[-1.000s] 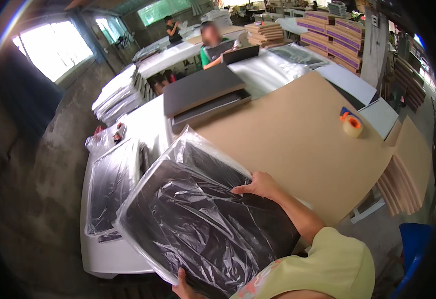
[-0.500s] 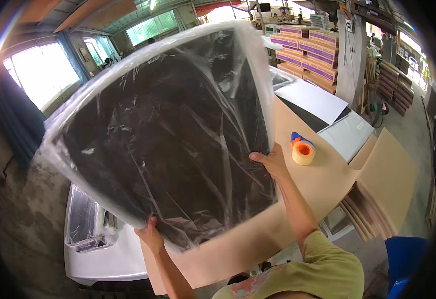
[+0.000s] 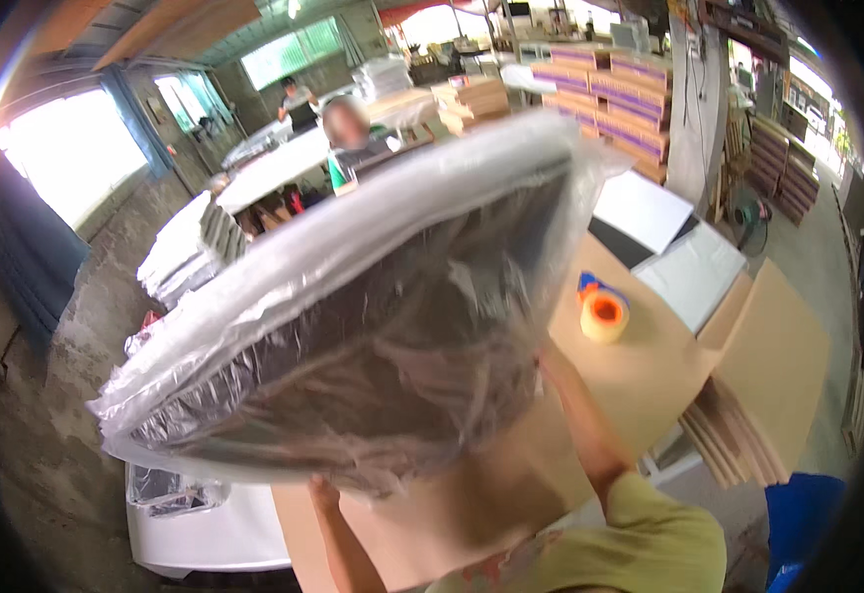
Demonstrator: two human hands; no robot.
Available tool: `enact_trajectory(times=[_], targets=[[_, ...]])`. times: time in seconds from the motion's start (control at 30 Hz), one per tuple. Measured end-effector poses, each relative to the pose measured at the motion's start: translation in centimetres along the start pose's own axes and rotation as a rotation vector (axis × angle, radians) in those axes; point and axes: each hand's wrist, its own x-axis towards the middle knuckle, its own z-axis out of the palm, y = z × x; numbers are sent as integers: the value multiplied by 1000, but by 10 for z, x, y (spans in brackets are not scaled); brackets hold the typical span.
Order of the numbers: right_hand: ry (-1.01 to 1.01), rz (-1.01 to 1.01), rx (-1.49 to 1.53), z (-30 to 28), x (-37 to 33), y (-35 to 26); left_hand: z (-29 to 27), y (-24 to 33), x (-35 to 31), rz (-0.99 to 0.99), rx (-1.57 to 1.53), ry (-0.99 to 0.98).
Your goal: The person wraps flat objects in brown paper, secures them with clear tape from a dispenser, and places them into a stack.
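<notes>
I hold a large dark panel (image 3: 373, 346) wrapped in crinkled clear plastic, with a pale padded-looking edge along its far side. It is tilted above the table. My left hand (image 3: 323, 494) grips its near edge, and most of the fingers are hidden beneath it. At the right edge, my right hand (image 3: 545, 358) is closed on the panel, partly covered by the plastic. Under it lies a brown cardboard sheet (image 3: 640, 381). To the right of my right hand, a tape dispenser (image 3: 605, 314) with an orange core and blue part rests on the cardboard.
A white table surface (image 3: 215, 529) carries another wrapped item (image 3: 170, 489) at the left. Folded cardboard (image 3: 763, 376) leans at the right, near white sheets (image 3: 640, 211). Stacked cartons (image 3: 610, 109) stand behind. Across the room a person (image 3: 348, 138) is at another table.
The panel has tipped flatter, its far edge dropping and coming nearer. People, tables and stacks behind it now show. Both my hands keep their hold.
</notes>
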Motion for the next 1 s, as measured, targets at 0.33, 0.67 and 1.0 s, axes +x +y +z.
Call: enact_trajectory(times=[0.33, 0.67, 1.0], targets=[[46, -155, 57, -7, 2, 31, 46, 85, 58, -634, -177, -33], [167, -185, 52, 5, -3, 19, 56, 68, 63, -425, -344, 132], [163, 150, -44, 12, -11, 1, 49, 65, 60, -615, -219, 133]])
